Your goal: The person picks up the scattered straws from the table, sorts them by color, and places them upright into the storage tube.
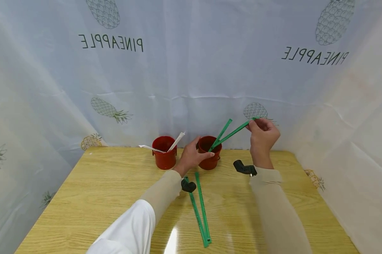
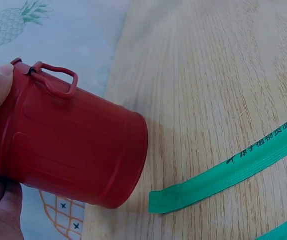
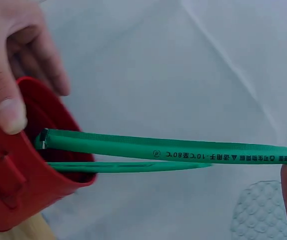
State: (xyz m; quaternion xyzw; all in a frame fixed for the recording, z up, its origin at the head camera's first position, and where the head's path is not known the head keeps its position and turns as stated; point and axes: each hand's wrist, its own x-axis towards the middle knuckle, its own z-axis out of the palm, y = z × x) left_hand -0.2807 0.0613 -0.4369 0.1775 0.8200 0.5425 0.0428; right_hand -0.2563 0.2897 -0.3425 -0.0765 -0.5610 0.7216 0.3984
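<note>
My left hand (image 1: 191, 155) grips the right-hand red bucket (image 1: 210, 164) by its rim, thumb on the near side. In the left wrist view the bucket (image 2: 78, 145) shows a small wire handle. My right hand (image 1: 264, 135) pinches the upper end of a green paper-wrapped straw (image 1: 236, 132). That straw slants down to the bucket, and its lower end (image 3: 51, 140) is at the mouth in the right wrist view. Another green-wrapped straw (image 1: 223, 130) leans inside the same bucket.
Left of my left hand stands a second red bucket (image 1: 165, 160) holding white-wrapped straws (image 1: 176, 141). Two more green-wrapped straws (image 1: 202, 204) lie on the wooden table (image 1: 114, 197), partly beneath my left wrist. A pineapple-print curtain (image 1: 191, 70) hangs behind the table.
</note>
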